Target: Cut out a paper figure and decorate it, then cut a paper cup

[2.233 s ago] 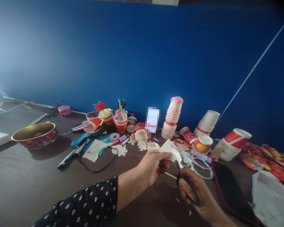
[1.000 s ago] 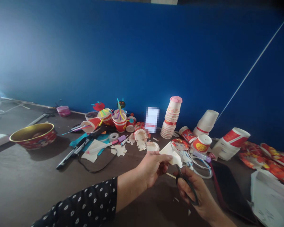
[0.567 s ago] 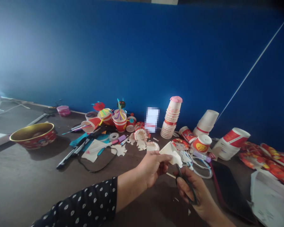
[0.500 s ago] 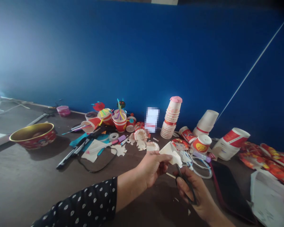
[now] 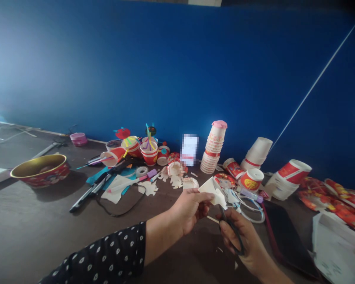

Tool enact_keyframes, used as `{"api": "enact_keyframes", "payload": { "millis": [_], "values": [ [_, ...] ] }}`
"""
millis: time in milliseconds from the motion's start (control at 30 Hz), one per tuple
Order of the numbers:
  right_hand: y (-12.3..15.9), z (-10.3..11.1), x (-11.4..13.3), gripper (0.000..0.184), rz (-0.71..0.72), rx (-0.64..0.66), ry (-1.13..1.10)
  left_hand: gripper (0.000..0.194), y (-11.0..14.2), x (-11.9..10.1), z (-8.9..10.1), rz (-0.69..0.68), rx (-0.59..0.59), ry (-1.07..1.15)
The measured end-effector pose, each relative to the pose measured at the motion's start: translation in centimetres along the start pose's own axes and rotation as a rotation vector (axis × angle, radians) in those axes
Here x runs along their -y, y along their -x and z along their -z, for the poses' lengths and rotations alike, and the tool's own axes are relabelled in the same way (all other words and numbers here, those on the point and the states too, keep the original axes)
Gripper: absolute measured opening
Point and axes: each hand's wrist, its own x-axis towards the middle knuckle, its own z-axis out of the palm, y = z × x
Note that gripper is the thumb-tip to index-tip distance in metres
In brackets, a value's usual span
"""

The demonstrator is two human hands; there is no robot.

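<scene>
My left hand [image 5: 191,209] pinches a folded piece of white paper [image 5: 210,191] between thumb and fingers. My right hand [image 5: 239,240] grips black-handled scissors [image 5: 232,232] just below and to the right of it. The scissor blades reach up to the paper's lower edge, and their tips are hidden behind it. Small paper scraps lie on the dark table [image 5: 47,232] beneath my hands.
Cut paper shapes, tape, markers and red paper cups crowd the table's back edge against a blue wall [image 5: 165,67]. A stack of paper cups [image 5: 211,152] stands ahead. A gold-rimmed bowl [image 5: 38,169] sits left, and a black phone [image 5: 286,236] lies right.
The whole view has drifted slightly left. The scissor handles sit a little further left, and both hands keep hold of the scissors and paper.
</scene>
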Motion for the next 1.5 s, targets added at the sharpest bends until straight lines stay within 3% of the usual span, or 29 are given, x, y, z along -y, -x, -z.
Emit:
{"api": "enact_keyframes", "payload": {
  "millis": [267,700,1100,1500],
  "values": [
    [-0.2,-0.1,-0.1,0.042,-0.016,-0.015,-0.007,0.010,0.0,0.0,0.0,-0.043,0.031,-0.010],
    [-0.3,0.3,-0.1,0.047,-0.053,0.022,-0.029,0.014,-0.3,-0.1,0.2,-0.145,0.031,-0.048],
    [-0.2,0.5,0.6,0.041,-0.072,0.004,-0.040,0.009,-0.4,-0.3,0.3,-0.173,0.037,-0.185],
    [-0.1,0.5,0.7,0.047,-0.080,-0.005,-0.059,0.014,-0.5,-0.1,0.5,-0.172,0.027,-0.182]
  ]
}}
